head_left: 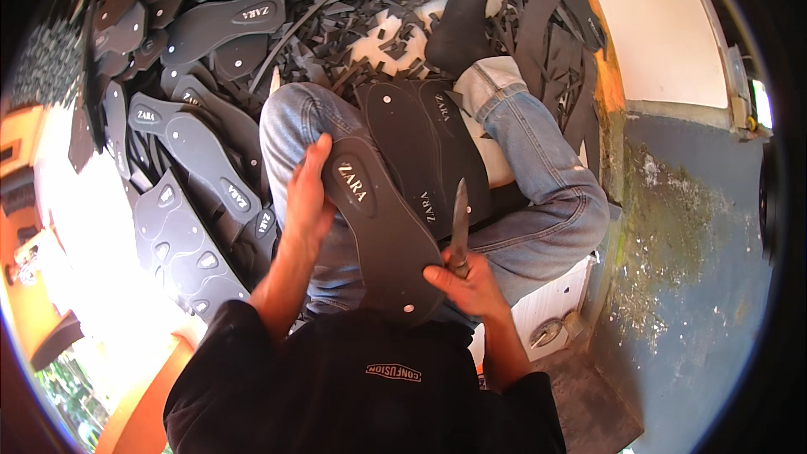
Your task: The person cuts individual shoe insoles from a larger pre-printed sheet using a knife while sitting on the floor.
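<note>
A long dark grey foam sandal sole (378, 235) with a raised oval pad and pale lettering lies across my lap. My left hand (309, 193) grips its upper left edge, thumb on top. A knife (459, 227) stands blade up in my right hand (472, 286), whose fingers curl round its handle while the thumb presses on the sole's right edge. Beyond the sole, a dark foam sheet (412, 143) marked with sole outlines rests between my bent legs. The fingers of my left hand under the sole are hidden.
Cut soles (202, 151) pile up on my left, beside a sheet of uncut outlines (181, 244). More soles (223, 25) and scattered foam scraps (378, 50) cover the floor ahead. To my right stands a stained blue-grey wall (698, 227); a metal ring-shaped thing (548, 334) lies near my right arm.
</note>
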The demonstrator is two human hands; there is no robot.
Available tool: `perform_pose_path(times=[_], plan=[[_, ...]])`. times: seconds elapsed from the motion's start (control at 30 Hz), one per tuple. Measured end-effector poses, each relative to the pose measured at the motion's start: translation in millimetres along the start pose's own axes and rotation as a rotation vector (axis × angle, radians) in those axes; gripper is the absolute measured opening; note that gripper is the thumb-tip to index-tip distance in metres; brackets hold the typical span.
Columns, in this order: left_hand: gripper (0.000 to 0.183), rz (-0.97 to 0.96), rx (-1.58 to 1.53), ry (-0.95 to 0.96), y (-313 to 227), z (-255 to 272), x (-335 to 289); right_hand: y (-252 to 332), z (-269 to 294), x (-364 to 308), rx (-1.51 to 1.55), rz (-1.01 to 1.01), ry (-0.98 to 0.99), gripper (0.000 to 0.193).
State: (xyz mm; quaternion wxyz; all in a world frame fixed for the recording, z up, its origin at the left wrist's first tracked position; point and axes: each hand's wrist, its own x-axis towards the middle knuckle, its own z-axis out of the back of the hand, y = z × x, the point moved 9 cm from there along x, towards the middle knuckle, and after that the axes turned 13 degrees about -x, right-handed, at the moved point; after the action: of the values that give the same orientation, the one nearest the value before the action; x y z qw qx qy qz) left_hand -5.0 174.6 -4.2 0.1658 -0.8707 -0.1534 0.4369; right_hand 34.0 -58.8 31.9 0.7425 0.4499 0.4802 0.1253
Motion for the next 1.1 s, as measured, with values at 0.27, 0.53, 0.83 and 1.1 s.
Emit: perform_pose_path(times=[0.27, 0.53, 0.83, 1.1], plan=[[0.026, 0.157, 0.413, 0.310, 18.5, -46.8, -13.4, 14.9, 23.4, 5.2, -0.472, 0.057, -0.418, 0.044], [0.025, 0.107, 0.656, 0.382, 35.8, -45.6, -11.4, 15.6, 26.5, 8.6, -0.533, 0.049, -0.429, 0.041], [0.032, 0.237, 0.651, 0.334, 52.8, -45.8, -26.0, 60.3, 29.8, 47.2, -0.539, 0.162, -0.336, 0.016], [0.031, 0.268, 0.654, 0.496, 72.2, -57.1, -40.7, 29.3, 52.4, 50.8, 0.191, -0.070, -0.173, 0.025]])
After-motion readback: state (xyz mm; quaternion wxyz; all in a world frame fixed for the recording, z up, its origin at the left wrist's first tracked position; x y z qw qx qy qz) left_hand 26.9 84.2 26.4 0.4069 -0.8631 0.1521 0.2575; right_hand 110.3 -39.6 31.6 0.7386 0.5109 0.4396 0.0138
